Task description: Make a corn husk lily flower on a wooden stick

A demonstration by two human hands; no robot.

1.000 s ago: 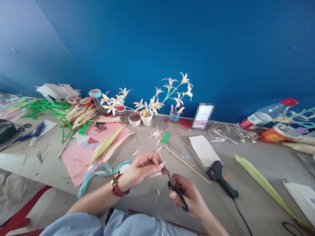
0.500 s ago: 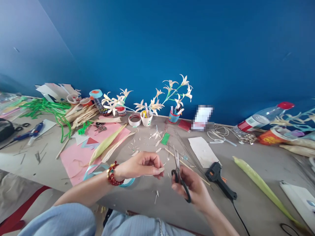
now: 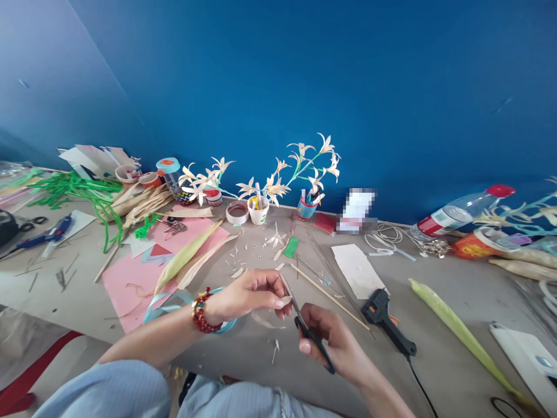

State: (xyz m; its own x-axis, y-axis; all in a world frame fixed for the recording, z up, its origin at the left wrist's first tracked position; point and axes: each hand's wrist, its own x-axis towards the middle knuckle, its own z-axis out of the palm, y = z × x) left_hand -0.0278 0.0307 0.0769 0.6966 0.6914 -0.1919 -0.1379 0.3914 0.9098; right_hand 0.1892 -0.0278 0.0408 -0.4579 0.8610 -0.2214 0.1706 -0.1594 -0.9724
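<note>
My left hand [image 3: 259, 293], with a red bead bracelet at the wrist, pinches a small pale piece of corn husk [image 3: 286, 301] between thumb and fingers. In my right hand [image 3: 326, 331] are black-handled scissors [image 3: 314, 339], their blades nearly together and pointing up and left beside the husk piece. Whether the blades touch it I cannot tell. A thin pale husk strip [image 3: 266, 321] shows just below my left hand. Small white scraps [image 3: 274, 350] lie on the table in front of me. A roll of light blue ribbon [image 3: 228, 325] is partly hidden behind my left wrist.
White husk flowers [image 3: 276, 188] stand in cups along the blue wall. A black glue gun [image 3: 387, 322] and its cord lie right of my right hand, near a white card [image 3: 357, 270]. Pink paper [image 3: 126, 284] with husks lies left; a green husk [image 3: 461, 328] lies right.
My right hand has moved slightly left, bringing the scissors up to the husk piece, with the blades closer together. A pale strip now shows below my left hand, which has barely moved.
</note>
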